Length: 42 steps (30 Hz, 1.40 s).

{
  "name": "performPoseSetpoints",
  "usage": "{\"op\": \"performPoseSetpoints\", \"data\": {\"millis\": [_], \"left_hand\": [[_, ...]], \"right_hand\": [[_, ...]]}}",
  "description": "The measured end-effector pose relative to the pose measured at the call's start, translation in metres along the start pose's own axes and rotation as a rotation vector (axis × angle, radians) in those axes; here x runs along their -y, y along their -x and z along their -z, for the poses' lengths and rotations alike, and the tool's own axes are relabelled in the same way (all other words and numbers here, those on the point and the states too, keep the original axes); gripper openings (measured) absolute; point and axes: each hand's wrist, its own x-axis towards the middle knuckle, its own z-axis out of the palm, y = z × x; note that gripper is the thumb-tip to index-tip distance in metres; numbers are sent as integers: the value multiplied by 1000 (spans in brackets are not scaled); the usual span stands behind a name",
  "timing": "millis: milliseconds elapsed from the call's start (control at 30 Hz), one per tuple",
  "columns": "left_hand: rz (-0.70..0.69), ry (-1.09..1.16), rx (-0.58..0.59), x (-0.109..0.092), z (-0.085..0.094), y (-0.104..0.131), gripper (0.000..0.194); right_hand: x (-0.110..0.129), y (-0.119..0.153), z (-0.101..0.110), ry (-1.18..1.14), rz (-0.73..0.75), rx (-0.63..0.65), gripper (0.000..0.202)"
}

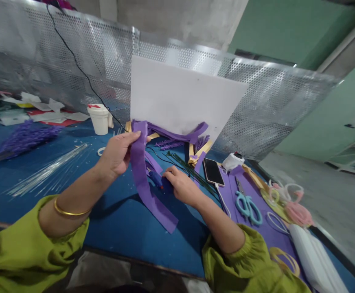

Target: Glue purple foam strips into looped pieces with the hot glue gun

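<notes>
My left hand (118,152) pinches the upper end of a long purple strip (141,175), fabric or felt by its look, which hangs down and rests its lower end over the blue table. My right hand (180,183) is closed on a dark blue glue gun (155,178), its nozzle pointing up and left, close to the strip. A black cord runs near the gun. Behind the hands lie more purple strips (177,136) and tan strips (192,154), with green stems (192,169) just beyond my right hand.
A white board (180,93) leans against a perforated metal screen. A white cup (98,118), clear thin sticks (55,167) and purple flower sprigs (27,136) are on the left. To the right lie a phone (213,171), blue-handled scissors (247,205) and a white roll (314,256).
</notes>
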Motion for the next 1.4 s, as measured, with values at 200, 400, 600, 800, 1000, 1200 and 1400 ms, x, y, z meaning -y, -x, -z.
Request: {"op": "performPoseSetpoints", "data": {"millis": [200, 400, 600, 800, 1000, 1200, 1400], "left_hand": [[-3, -4, 63, 2, -7, 10, 25], [-36, 11, 71, -2, -18, 19, 30], [-56, 56, 147, 0, -44, 31, 25], [-46, 79, 77, 6, -39, 27, 22], [114, -49, 190, 8, -27, 33, 29], [101, -88, 123, 10, -20, 35, 24], [147, -80, 200, 14, -8, 40, 27]], "right_hand": [[-6, 1, -7, 45, -70, 142, 47], [4, -2, 15, -244, -98, -75, 41], [62, -25, 34, -1299, -154, -388, 36], [60, -15, 66, -1186, -315, -578, 26], [36, 11, 99, -657, -251, -442, 56], [33, 10, 94, -324, -74, -583, 49], [31, 4, 84, -469, 52, -719, 18]]}}
